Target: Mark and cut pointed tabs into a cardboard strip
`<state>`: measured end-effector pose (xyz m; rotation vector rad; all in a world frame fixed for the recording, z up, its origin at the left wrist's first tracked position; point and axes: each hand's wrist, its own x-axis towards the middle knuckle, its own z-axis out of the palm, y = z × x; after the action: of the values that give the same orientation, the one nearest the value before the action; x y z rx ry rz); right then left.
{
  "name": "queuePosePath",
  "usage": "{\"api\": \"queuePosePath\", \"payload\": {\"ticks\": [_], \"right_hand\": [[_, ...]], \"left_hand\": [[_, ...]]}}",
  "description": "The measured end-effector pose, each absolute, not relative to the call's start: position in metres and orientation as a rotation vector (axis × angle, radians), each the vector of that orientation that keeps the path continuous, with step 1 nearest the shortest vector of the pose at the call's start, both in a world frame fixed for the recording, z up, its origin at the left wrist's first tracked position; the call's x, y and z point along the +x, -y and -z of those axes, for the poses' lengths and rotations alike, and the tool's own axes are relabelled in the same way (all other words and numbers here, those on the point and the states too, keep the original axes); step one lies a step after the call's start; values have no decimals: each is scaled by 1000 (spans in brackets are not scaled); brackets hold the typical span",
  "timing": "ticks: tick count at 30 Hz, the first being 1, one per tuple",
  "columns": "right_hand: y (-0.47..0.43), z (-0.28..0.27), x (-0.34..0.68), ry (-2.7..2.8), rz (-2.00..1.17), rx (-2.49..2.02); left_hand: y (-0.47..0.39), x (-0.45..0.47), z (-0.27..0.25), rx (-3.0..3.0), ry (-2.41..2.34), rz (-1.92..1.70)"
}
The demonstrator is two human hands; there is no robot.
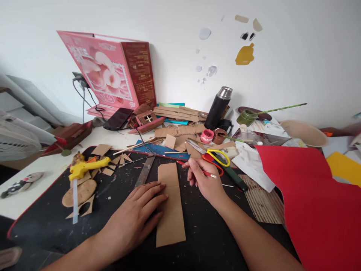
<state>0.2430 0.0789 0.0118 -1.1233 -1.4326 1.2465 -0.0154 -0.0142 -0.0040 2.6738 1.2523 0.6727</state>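
Right hand (203, 177): fingers closed round a red pencil (210, 174), its point toward the strip, its eraser end sticking out past the hand; held just right of the strip's upper part.
Left hand (138, 210): open, palm down, fingers slightly parted, their tips resting on the strip's left side.
Strip (174, 210): brown card, flat on the black mat (205, 237), lying lengthwise between the hands, with its upper left corner cut off.
Ruler (146, 170): left of the strip, slanting down to the left hand; whether it runs under the fingers cannot be told.
Scissors (217, 158): beyond the right hand, yellow-handled, beside a dark green cutter (232, 175).
Glue gun (88, 168): yellow, at the mat's left, over card scraps, a pale glue stick (75, 201) jutting from it.
Red sheet (313, 210): at the right, near a corrugated piece (262, 199).
Paints: a pink pot (207, 137) and a brown pot (219, 137) side by side before the black flask (218, 108); a green jar (246, 117) farther right, a brush (283, 108) reaching out from it.
Back left: phone (117, 119) before the pink box (105, 73).
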Motion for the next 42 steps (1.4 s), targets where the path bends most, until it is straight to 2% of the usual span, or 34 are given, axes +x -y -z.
{"api": "queuePosePath", "payload": {"ticks": [10, 22, 28, 42], "right_hand": [[-78, -15, 239, 1351, -1370, -1155], [-78, -15, 239, 1350, -1348, -1174], [-77, -14, 239, 1380, -1345, -1187], [-76, -12, 239, 1392, -1318, -1189]], "left_hand": [[16, -10, 3, 2733, -1263, -683], [21, -35, -7, 2587, -1385, -839], [21, -67, -2, 2555, -1612, -704], [20, -81, -2, 2620, -1488, -615]]}}
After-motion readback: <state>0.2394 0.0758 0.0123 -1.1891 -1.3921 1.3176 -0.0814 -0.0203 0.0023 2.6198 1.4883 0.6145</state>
